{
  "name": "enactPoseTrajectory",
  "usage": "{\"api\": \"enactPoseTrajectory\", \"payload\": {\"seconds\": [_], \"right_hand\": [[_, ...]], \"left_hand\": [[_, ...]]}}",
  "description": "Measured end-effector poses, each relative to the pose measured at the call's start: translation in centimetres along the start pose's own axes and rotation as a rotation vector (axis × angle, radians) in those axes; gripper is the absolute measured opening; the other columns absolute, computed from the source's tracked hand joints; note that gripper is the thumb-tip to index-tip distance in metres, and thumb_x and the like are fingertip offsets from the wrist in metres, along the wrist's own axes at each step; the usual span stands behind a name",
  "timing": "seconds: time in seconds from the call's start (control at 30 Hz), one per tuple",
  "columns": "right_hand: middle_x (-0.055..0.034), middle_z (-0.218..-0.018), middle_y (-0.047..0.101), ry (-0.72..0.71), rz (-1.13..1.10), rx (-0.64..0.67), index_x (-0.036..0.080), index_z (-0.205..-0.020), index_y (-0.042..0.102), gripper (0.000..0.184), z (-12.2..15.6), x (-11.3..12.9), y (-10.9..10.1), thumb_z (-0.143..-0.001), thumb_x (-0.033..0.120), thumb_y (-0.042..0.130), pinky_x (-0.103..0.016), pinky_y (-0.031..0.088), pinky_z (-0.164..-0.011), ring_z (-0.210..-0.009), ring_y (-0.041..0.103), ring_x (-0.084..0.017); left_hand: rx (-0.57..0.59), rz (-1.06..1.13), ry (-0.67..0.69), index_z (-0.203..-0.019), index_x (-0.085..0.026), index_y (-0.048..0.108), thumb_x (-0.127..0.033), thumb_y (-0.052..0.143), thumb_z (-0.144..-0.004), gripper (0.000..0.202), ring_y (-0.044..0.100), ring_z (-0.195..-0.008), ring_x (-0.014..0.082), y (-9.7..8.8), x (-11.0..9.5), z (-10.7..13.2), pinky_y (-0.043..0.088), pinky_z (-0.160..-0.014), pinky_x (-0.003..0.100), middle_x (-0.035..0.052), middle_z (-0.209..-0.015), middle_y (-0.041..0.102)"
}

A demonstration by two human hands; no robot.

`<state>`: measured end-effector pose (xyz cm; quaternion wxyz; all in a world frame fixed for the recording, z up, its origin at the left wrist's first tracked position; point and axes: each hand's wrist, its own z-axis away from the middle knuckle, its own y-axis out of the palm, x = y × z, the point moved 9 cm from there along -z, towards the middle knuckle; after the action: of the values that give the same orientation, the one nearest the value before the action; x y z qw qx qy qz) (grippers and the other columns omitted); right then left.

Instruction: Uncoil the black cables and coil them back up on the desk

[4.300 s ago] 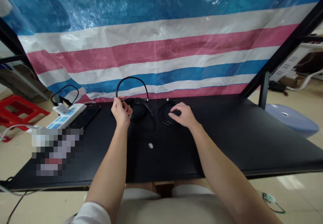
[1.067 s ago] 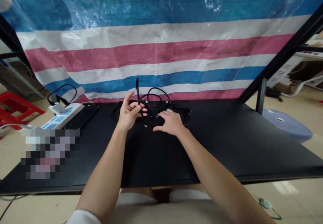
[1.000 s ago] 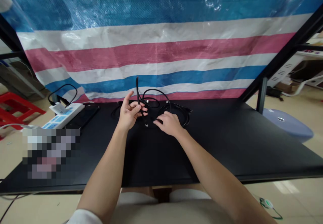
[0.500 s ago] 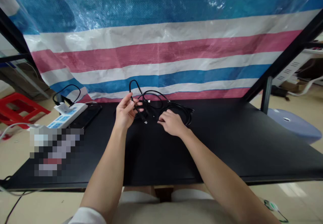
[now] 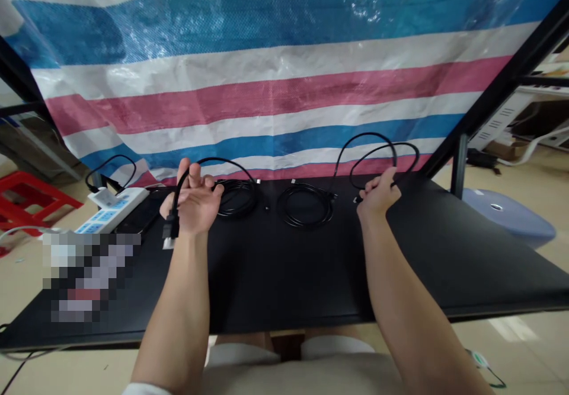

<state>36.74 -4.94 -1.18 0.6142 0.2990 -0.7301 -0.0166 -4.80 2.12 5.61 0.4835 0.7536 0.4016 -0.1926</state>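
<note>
Left hand is palm up over the far-left part of the black surface, fingers loosely half-curled with a black USB cable caught at the thumb; its plug dangles left of the wrist, and the cable arcs right to a coil lying on the surface. Right hand, far right, has its fingers pinched on a looped black cable raised off the surface. A second coil lies between the hands, and a white power strip sits far left.

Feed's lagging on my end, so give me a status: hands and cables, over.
Left hand grips plug-end cable, plug dangling. Right hand pinches looped cable, far right. Left coil and right coil lie on black table between hands; nothing blocking.
</note>
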Motion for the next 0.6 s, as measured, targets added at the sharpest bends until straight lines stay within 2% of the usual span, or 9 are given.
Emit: {"api": "enactPoseTrajectory", "payload": {"seconds": [0.07, 0.13, 0.2, 0.27, 0.37, 0.43, 0.53, 0.6], "right_hand": [[0.0066, -0.042, 0.029, -0.126, 0.159, 0.074, 0.024, -0.049, 0.031, 0.054, 0.7, 0.9, 0.9, -0.083, 0.065, 0.042, -0.024, 0.026, -0.039, -0.038, 0.03, -0.009], [0.0045, -0.043, 0.035, -0.242, 0.324, 0.208, 0.024, -0.046, 0.036, 0.053, 1.8, 1.5, 2.5, -0.08, 0.064, 0.047, -0.026, 0.032, -0.045, -0.042, 0.036, -0.01], [0.0028, -0.048, 0.04, -0.344, 0.467, 0.421, 0.023, -0.046, 0.038, 0.051, 3.6, 1.9, 4.7, -0.075, 0.061, 0.056, -0.028, 0.037, -0.052, -0.049, 0.043, -0.012], [0.0019, -0.052, 0.044, -0.41, 0.59, 0.723, 0.023, -0.045, 0.036, 0.052, 6.3, 1.6, 7.2, -0.067, 0.057, 0.068, -0.028, 0.04, -0.058, -0.057, 0.048, -0.014], [0.0013, -0.061, 0.051, -0.386, 0.78, 1.192, 0.021, -0.046, 0.043, 0.049, 11.3, 0.1, 9.9, -0.052, 0.049, 0.082, -0.026, 0.04, -0.06, -0.063, 0.052, -0.015], [0.0015, -0.069, 0.054, -0.323, 0.923, 1.405, 0.02, -0.051, 0.051, 0.045, 13.8, -0.8, 10.5, -0.044, 0.047, 0.086, -0.025, 0.039, -0.058, -0.063, 0.053, -0.013], [0.0015, -0.074, 0.056, -0.301, 1.074, 1.604, 0.02, -0.054, 0.054, 0.048, 16.2, -1.2, 10.6, -0.038, 0.048, 0.088, -0.024, 0.036, -0.057, -0.064, 0.054, -0.013], [0.0016, -0.073, 0.057, -0.345, 1.104, 1.672, 0.02, -0.053, 0.05, 0.05, 17.3, -0.8, 10.7, -0.038, 0.048, 0.088, -0.024, 0.034, -0.056, -0.066, 0.054, -0.014]], "left_hand": [[-0.036, -0.036, 0.007, -0.086, -0.033, 0.071, -0.025, 0.071, -0.065, 0.023, 0.054, -0.063, 0.01, -0.1, 0.0, -0.3, 0.043, -0.053, 0.022, -0.0025, -0.092, 0.071], [-0.121, -0.139, 0.02, -0.082, -0.027, 0.07, -0.018, 0.075, -0.059, 0.025, 0.053, -0.057, 0.0081, -0.6, 0.2, -0.5, 0.041, -0.05, 0.019, -0.0011, -0.081, 0.071], [-0.225, -0.287, 0.053, -0.075, -0.021, 0.068, -0.017, 0.077, -0.056, 0.021, 0.053, -0.053, 0.0081, -1.3, 0.3, -0.5, 0.038, -0.048, 0.018, -0.0012, -0.067, 0.066], [-0.299, -0.423, 0.107, -0.072, -0.018, 0.068, -0.02, 0.076, -0.059, 0.016, 0.055, -0.053, 0.0092, -1.9, 0.3, -0.4, 0.038, -0.048, 0.019, -0.0023, -0.06, 0.061], [-0.345, -0.585, 0.225, -0.074, -0.018, 0.071, -0.024, 0.075, -0.065, 0.012, 0.055, -0.057, 0.0092, -2.5, -0.4, -0.1, 0.045, -0.055, 0.02, -0.0041, -0.06, 0.054], [-0.373, -0.707, 0.326, -0.074, -0.018, 0.073, -0.025, 0.075, -0.067, 0.01, 0.054, -0.062, 0.0086, -2.9, -1.3, 0.1, 0.048, -0.063, 0.022, -0.0044, -0.063, 0.049], [-0.398, -0.84, 0.405, -0.074, -0.019, 0.074, -0.026, 0.076, -0.068, 0.01, 0.053, -0.067, 0.0083, -3.4, -2.2, 0.1, 0.051, -0.07, 0.023, -0.0023, -0.073, 0.047], [-0.4, -0.863, 0.405, -0.076, -0.019, 0.075, -0.027, 0.076, -0.068, 0.011, 0.055, -0.069, 0.0085, -3.5, -2.1, -0.1, 0.052, -0.071, 0.024, -0.0005, -0.08, 0.05]]}}
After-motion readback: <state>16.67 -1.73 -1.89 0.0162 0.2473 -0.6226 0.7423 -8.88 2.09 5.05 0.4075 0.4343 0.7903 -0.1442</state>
